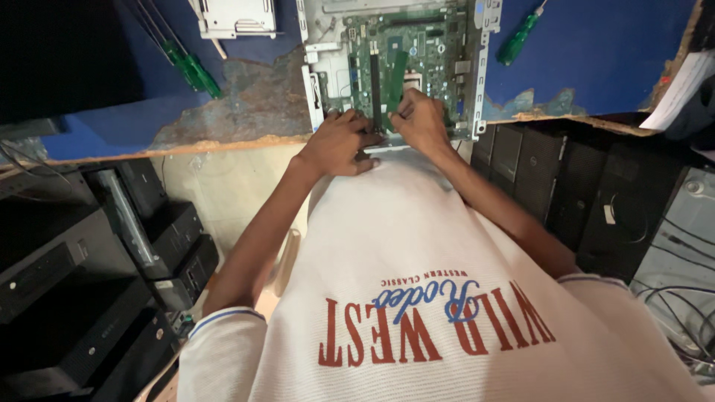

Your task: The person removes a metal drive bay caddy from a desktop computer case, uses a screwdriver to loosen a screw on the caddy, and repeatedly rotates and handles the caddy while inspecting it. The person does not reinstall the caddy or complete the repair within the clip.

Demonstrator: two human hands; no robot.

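An open computer case with a green motherboard (432,45) lies on a worn blue table (596,52) in front of me. A green memory stick (395,78) stands upright in a slot near the board's front edge. My right hand (421,119) pinches the near end of that stick. My left hand (339,141) rests on the case's front edge, fingertips pressing at the slots just left of the stick. A white printed shirt fills the lower view.
Two green-handled screwdrivers (192,67) lie on the table at left, another green screwdriver (518,41) at right. A grey metal bracket (234,18) sits at the top. Black computer cases (97,283) stack on the floor left, more black cases (596,201) right, cables (685,313) far right.
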